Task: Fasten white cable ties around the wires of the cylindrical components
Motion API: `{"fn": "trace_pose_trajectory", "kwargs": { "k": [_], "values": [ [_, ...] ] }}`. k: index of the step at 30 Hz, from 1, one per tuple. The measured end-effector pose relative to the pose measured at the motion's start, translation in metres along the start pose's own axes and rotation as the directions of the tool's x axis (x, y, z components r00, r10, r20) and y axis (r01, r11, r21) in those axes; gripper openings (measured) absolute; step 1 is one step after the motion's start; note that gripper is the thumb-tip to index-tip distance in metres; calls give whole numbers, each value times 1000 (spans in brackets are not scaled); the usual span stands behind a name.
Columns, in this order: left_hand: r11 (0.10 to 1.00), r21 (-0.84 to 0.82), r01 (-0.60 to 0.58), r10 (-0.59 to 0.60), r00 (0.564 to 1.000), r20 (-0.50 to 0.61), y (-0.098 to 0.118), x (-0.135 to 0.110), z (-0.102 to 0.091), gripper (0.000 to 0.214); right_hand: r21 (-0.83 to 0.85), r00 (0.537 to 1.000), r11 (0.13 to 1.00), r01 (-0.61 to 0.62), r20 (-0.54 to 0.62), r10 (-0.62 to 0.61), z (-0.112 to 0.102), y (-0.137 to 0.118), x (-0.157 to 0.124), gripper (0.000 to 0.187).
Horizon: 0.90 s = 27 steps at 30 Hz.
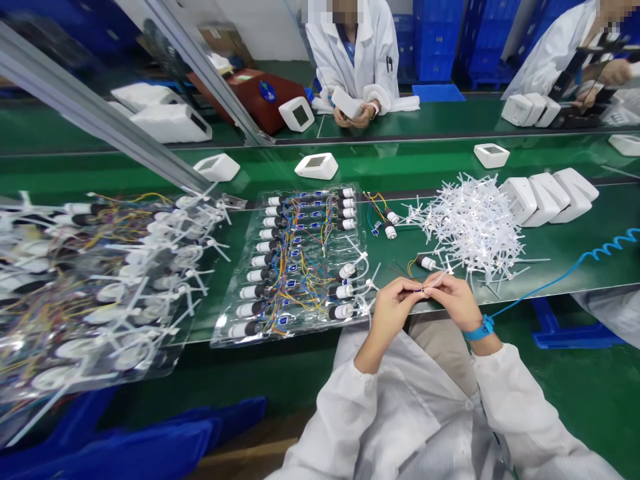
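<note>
My left hand (pixel 393 308) and my right hand (pixel 454 301) meet at the table's front edge, both with fingers pinched together. Between the fingertips is a small thing with thin dark wires; its kind is mostly hidden. Just beyond my fingers lies a black-and-white cylindrical part (pixel 427 263) with yellow wires. A large heap of white cable ties (pixel 473 223) is past my right hand. To the left, a clear plastic tray (pixel 313 313) holds rows of similar wired cylinders, some with cable ties on them. Two more wired cylinders (pixel 390 231) rest behind my left hand.
Blurred trays of tied parts (pixel 115 267) fill the left. White device housings (pixel 573 193) stand at right, others (pixel 317 166) on the green belt behind. A coiled blue cord (pixel 550 277) runs to my wrist strap (pixel 481 328). Two co-workers (pixel 373 47) sit opposite. A metal post (pixel 200 63) slants at upper left.
</note>
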<state>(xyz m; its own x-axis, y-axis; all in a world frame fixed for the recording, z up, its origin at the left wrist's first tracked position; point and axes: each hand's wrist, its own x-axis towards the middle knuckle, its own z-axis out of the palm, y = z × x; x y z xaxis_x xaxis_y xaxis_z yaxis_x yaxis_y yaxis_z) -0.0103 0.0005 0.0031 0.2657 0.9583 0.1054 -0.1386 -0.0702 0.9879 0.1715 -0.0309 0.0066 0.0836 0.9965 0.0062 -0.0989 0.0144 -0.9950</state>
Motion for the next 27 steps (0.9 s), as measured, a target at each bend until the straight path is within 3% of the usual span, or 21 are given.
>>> {"fn": "trace_pose_trajectory", "kwargs": {
  "k": [7,12,21,27],
  "values": [
    [999,19,-49,49,999,-11,1,-1,1,12,83,999,996,-31,41,28,-2,5,1,27],
    [995,11,-95,95,995,-1,4,-3,2,14,94,998,994,-57,-4,58,0,6,0,30],
    [1000,-20,-8,8,1000,-5,4,-2,-1,12,87,999,995,-50,5,50,-4,7,-2,25],
    [999,6,-36,36,999,9,1,0,-4,9,15,998,999,-48,-27,49,-1,3,-3,25]
  ]
}}
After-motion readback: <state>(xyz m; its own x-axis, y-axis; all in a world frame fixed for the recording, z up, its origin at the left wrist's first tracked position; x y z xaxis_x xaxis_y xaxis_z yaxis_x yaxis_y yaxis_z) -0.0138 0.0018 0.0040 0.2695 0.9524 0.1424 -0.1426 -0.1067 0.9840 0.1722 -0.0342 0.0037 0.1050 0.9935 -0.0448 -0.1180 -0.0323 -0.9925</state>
